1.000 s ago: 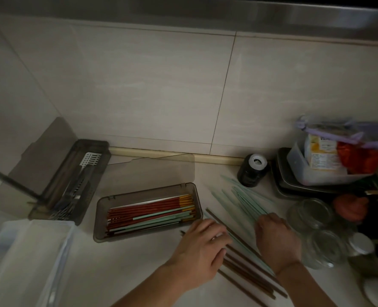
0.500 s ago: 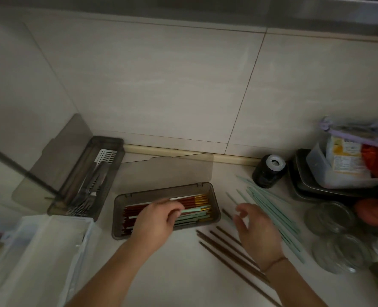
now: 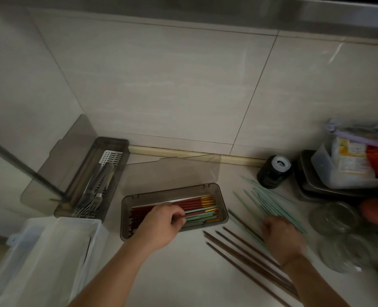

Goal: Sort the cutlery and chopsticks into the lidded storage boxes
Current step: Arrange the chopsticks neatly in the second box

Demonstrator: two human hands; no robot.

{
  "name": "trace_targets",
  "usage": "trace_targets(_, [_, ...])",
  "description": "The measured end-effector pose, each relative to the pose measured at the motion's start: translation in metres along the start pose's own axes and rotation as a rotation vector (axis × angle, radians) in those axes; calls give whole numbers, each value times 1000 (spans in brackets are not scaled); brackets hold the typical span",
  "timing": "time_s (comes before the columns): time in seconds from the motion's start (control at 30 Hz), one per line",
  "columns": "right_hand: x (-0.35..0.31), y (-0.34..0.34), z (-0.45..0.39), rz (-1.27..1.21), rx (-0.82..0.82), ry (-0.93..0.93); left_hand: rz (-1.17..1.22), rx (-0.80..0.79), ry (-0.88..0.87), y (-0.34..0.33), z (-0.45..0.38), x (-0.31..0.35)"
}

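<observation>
A grey chopstick box point(image 3: 125, 218) lies open in the middle of the counter, its lid point(image 3: 170, 173) tipped back. Red-and-gold and mint-green chopsticks point(image 3: 197, 206) fill it. My left hand point(image 3: 161, 224) rests over its front left part, fingers curled around a thin chopstick inside. A second grey box point(image 3: 115, 144) at the left holds forks and other cutlery point(image 3: 92, 196). Loose mint-green chopsticks point(image 3: 265, 196) fan out on the right. My right hand point(image 3: 281, 238), blurred, is closed over their near ends. Dark brown chopsticks point(image 3: 239, 247) lie between my hands.
A black jar with a white cap point(image 3: 274, 171) stands by the wall. Stacked trays with a plastic food container point(image 3: 316, 187) and glass jars point(image 3: 334, 218) crowd the right side. A white translucent bin point(image 3: 39, 258) sits at the lower left, against the cutlery box.
My left hand went from the loose chopsticks to the chopstick box and settled lower in it. My right hand closed from spread fingers into a fist on the green chopsticks.
</observation>
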State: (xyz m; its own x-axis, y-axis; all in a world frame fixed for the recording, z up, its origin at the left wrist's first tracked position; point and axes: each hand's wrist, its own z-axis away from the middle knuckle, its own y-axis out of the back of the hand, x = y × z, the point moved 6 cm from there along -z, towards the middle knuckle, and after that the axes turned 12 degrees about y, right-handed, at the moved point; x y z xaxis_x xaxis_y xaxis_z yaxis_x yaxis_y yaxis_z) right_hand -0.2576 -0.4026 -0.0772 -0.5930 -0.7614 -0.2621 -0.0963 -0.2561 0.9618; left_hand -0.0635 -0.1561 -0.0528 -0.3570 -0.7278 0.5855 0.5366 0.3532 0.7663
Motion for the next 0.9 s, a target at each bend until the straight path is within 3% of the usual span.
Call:
trace_targets(0.1, [-16, 20, 2, -49, 210, 76, 81, 148, -67, 14, 6, 3])
trace_targets(0.2, [-69, 47, 7, -52, 463, 370, 179, 444, -78, 37, 19, 0])
trace_targets(0.27, [-115, 50, 5, 10, 427, 613, 276, 588, -125, 47, 29, 0])
trace_targets(0.33, [-151, 40, -2, 91, 290, 731, 339, 645, -157, 50, 36, -1])
trace_targets(0.53, [-192, -9, -22, 77, -107, 762, 101, 410, -38, 27, 28, -7])
trace_targets(0.63, [-189, -23, -26, 57, -185, 774, 137, 357, 51, 18, 23, -14])
trace_targets(0.8, [-174, -12, -26, -123, -164, 801, 185, 323, 77, 5, 16, -3])
trace_targets(0.9, [-132, 15, -17, -409, 130, 663, 200, 307, -20, -6, 13, 19])
